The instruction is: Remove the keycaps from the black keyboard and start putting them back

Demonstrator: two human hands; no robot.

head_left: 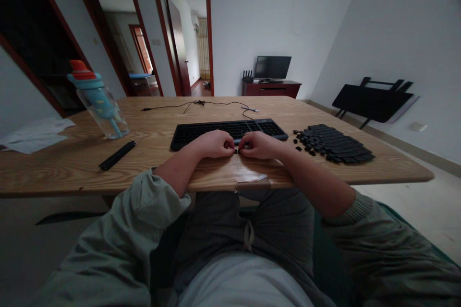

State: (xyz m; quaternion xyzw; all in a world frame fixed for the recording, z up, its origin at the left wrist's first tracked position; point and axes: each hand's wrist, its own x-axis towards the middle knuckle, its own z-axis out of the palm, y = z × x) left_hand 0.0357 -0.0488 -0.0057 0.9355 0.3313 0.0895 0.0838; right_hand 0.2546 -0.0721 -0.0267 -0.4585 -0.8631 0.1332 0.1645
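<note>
At the far left of the wooden table (151, 153) lies some white paper (34, 135), then a clear water bottle (99, 100) with a teal and orange lid stands upright, a teal straw piece inside it, and a black bar (117, 155) lies just in front. At the middle, the left hand (213, 144) and right hand (260, 145) are curled, fingertips meeting on a small dark piece (236, 150) pinched between them at the near edge of the black keyboard (228, 132). A heap of loose black keycaps (333, 143) lies to the right.
</note>
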